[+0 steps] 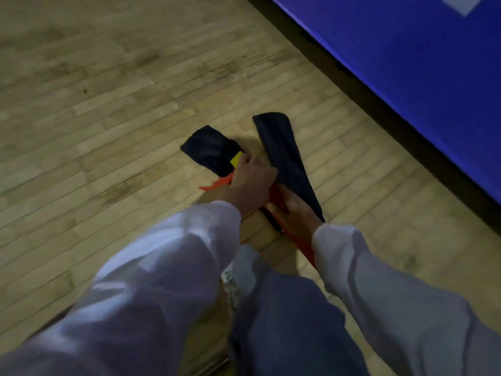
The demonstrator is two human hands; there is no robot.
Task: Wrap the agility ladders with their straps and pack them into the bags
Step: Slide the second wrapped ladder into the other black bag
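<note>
Left hand (250,181) is gripping the upper end of the red ladder bundle (303,249) and right hand (294,210) is gripping it lower down, both closed round it. Bundle's long axis is running 5-to-11 o'clock, with the yellow tip (236,158) pointing at 11 and touching the left bag (208,150); can't tell if it's inside. Right bag (284,158) is lying at 1 o'clock of the hands. Loose strap end (214,186) is sticking out at 8. Probably best: tuck it in and keep feeding along the bag's axis.
</note>
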